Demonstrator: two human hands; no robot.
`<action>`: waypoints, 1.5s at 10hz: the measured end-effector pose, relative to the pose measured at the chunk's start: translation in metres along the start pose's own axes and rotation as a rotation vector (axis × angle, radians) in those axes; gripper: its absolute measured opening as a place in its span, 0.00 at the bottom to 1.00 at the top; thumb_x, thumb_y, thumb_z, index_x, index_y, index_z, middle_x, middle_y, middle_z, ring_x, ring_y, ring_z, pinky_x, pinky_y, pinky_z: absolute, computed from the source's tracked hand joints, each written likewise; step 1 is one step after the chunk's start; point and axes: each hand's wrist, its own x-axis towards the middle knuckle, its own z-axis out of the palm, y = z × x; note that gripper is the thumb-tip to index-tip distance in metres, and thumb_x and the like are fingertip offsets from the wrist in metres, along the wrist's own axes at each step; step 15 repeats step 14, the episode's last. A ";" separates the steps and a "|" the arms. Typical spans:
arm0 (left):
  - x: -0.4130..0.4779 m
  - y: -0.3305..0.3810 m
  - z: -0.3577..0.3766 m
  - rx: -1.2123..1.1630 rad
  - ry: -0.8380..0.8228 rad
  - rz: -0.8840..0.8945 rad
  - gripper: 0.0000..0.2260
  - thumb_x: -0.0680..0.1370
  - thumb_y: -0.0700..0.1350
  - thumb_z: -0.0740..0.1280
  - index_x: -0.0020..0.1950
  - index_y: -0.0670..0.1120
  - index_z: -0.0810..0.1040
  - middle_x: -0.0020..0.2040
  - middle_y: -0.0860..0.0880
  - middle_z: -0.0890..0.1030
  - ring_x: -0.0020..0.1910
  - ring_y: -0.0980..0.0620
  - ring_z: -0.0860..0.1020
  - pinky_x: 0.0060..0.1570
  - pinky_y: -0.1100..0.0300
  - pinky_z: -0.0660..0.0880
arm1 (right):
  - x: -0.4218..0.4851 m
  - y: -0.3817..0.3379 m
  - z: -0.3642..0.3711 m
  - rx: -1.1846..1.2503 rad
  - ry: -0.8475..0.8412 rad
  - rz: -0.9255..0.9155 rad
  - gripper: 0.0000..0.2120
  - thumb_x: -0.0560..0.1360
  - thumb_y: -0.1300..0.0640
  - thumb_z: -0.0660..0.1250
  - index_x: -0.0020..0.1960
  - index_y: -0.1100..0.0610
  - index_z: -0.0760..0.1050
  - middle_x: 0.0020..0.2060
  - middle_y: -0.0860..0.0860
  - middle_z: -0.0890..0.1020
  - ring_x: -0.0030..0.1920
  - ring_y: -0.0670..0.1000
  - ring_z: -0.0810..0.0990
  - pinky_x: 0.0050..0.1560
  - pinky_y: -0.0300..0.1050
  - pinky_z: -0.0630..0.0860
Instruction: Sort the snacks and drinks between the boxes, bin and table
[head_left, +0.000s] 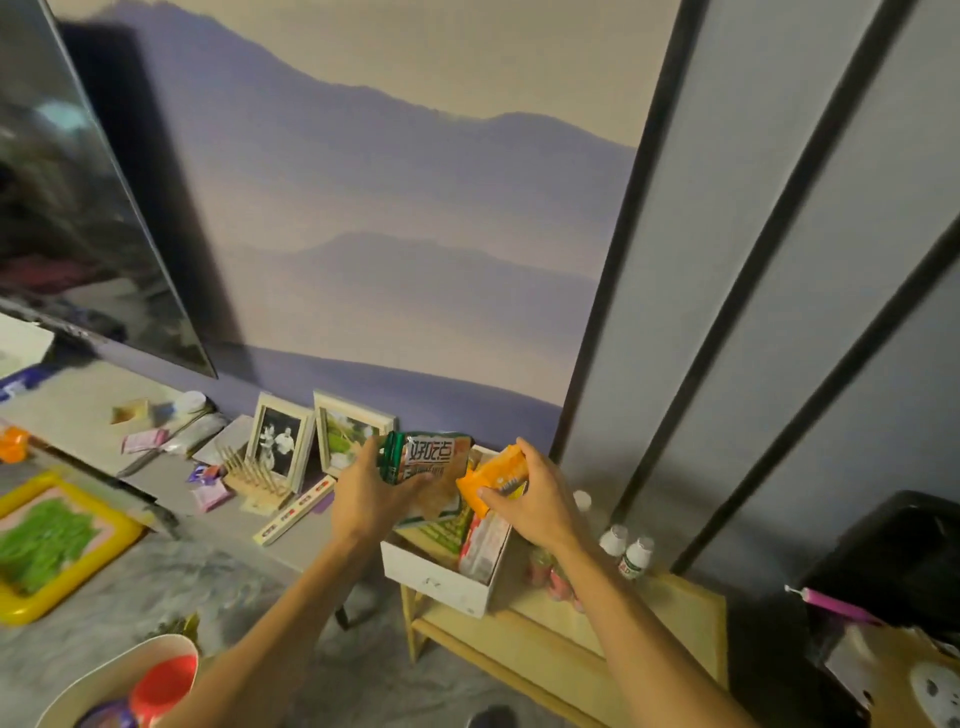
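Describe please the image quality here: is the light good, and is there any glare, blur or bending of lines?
Head view: dim indoor light; the television shows soft reflections; wide-angle lens leans the dark wall strips; the left hand with the green snack packet and the right hand with the orange packet are slightly soft; corners are darker.

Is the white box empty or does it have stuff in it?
Not empty: the white box holds several snack packets sticking up inside.
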 end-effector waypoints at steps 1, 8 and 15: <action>0.032 -0.026 0.028 -0.001 -0.073 -0.041 0.28 0.69 0.56 0.84 0.63 0.53 0.76 0.46 0.60 0.82 0.43 0.62 0.83 0.39 0.65 0.81 | 0.034 0.017 0.019 -0.015 -0.098 0.005 0.50 0.71 0.33 0.79 0.85 0.46 0.60 0.80 0.48 0.70 0.78 0.54 0.71 0.73 0.54 0.72; 0.165 -0.175 0.146 0.227 -0.729 -0.409 0.30 0.65 0.64 0.83 0.62 0.55 0.81 0.47 0.57 0.87 0.40 0.61 0.86 0.38 0.65 0.82 | 0.124 0.140 0.172 -0.229 -0.615 0.008 0.58 0.67 0.46 0.82 0.87 0.43 0.49 0.85 0.48 0.58 0.84 0.55 0.57 0.80 0.60 0.65; 0.182 -0.133 0.122 0.340 -0.828 0.015 0.34 0.76 0.72 0.67 0.77 0.59 0.68 0.75 0.49 0.72 0.70 0.45 0.76 0.67 0.44 0.76 | 0.113 0.089 0.122 -0.336 -0.339 0.200 0.45 0.78 0.28 0.62 0.86 0.51 0.56 0.85 0.51 0.60 0.84 0.55 0.58 0.83 0.57 0.59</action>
